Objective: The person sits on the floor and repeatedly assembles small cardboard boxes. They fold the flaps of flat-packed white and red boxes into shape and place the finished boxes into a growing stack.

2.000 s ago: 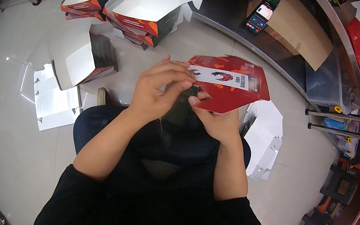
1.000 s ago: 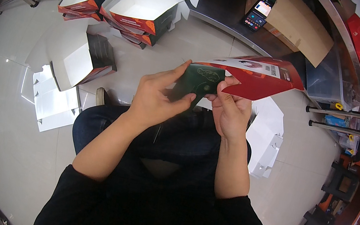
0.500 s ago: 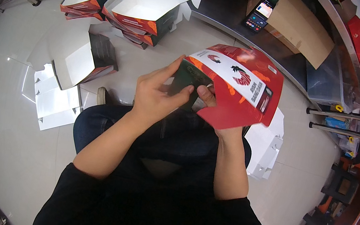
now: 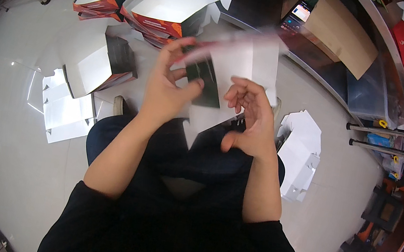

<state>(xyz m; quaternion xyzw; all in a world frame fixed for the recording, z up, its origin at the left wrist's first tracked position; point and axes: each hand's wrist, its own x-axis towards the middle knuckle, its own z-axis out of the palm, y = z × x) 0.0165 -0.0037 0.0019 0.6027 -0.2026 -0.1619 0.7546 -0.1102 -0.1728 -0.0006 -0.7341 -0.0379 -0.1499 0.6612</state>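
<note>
Above my lap, a partly folded cardboard food box [image 4: 236, 65] hangs tilted, its white inner faces toward me and its red edge smeared by motion. My left hand [image 4: 165, 88] grips the box at its dark green side panel [image 4: 210, 84], thumb on the panel and fingers at its left edge. To the right of that panel is my right hand [image 4: 254, 116], open, with curled fingers apart from the thumb and nothing between them. Whether its fingertips touch the white cardboard is hard to tell.
Folded boxes [image 4: 166, 5] are stacked at the far left, with a single open box [image 4: 97, 63] nearer. Flat white blanks lie on the floor at left [image 4: 68, 109] and right [image 4: 301, 153]. A phone [image 4: 296, 16] and brown cardboard [image 4: 341, 29] rest on the metal table.
The box has turned from its red printed outside to its white inside. My right hand has let go and opened; my left hand has shifted slightly left, still gripping the green panel.
</note>
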